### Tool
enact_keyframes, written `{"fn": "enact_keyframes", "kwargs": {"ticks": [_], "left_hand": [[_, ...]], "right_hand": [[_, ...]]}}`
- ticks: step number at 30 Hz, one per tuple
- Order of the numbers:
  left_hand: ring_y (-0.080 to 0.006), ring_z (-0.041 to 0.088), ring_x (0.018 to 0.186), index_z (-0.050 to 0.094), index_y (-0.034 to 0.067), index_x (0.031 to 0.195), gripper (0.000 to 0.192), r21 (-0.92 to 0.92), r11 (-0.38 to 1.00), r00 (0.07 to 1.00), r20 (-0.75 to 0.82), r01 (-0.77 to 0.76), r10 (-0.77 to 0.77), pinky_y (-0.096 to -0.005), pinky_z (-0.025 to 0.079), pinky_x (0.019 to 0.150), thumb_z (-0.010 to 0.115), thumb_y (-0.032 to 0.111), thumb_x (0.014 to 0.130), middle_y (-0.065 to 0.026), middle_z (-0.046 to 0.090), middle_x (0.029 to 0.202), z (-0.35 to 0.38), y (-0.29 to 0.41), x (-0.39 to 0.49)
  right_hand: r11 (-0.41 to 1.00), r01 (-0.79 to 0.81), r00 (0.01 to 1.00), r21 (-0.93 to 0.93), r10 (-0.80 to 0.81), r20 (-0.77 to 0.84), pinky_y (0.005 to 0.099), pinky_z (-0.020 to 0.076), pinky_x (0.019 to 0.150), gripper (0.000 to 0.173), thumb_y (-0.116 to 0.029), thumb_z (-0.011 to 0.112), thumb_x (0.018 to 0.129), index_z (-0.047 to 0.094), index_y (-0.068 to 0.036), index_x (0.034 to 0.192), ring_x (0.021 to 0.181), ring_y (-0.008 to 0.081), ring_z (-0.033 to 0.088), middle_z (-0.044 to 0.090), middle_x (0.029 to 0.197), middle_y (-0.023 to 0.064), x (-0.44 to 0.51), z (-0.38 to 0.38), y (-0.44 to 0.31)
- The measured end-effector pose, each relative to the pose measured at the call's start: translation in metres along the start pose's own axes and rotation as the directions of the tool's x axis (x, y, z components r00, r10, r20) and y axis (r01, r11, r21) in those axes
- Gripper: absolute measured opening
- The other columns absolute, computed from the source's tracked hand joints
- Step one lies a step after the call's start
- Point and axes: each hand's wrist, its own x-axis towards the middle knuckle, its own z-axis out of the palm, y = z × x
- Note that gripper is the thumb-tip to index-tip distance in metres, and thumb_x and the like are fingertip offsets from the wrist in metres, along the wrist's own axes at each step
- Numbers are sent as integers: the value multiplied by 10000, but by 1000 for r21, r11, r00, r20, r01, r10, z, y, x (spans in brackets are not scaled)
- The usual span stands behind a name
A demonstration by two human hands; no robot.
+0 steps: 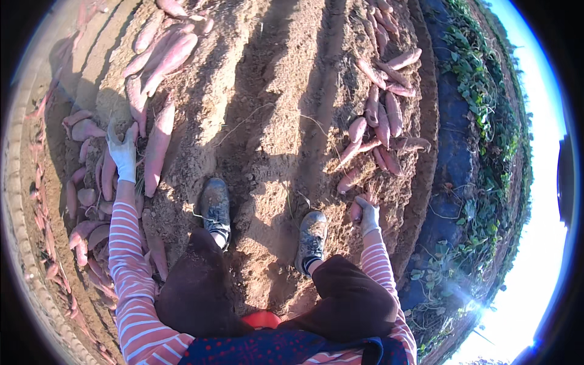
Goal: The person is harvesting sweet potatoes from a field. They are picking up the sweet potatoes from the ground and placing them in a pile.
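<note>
My left hand [122,153], in a white glove, reaches over the pile on the left with its fingers apart. A long sweet potato [159,148] lies just right of it, and a rounder sweet potato [86,130] lies to its left. My right hand [370,216], also gloved, is closed around a reddish sweet potato [356,211] low over the soil on the right. Beyond that hand lies another sweet potato [349,180], partly coated with dirt. Several more sweet potatoes [383,123] are heaped farther up the right row.
Loose, furrowed soil [278,137] runs between the two rows. My shoes [215,205] stand in it. Large sweet potatoes [171,57] lie at the upper left. Dark plastic mulch film [449,169] and green vines [490,127] border the right side.
</note>
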Motion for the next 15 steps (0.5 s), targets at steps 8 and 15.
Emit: {"fn": "enact_keyframes", "kwargs": {"ticks": [8,15], "left_hand": [[-116,662,1012,631,35,1267,344,-455,851,283,879,262,383,-270,530,888,647,4,925,-57,708,1096,96,185,-216],[-219,538,1232,205,101,1580,870,-161,577,-106,910,800,402,-388,458,1054,735,252,908,-74,432,1472,101,219,-256]], "right_hand": [[855,-61,953,514,-104,286,323,561,786,781,-46,764,739,411,-39,1435,990,209,648,612,1231,119,-52,-35,28],[668,709,557,-226,-333,760,393,530,936,1142,-211,853,710,148,-39,1592,1219,333,596,470,1463,229,-140,71,-47]]}}
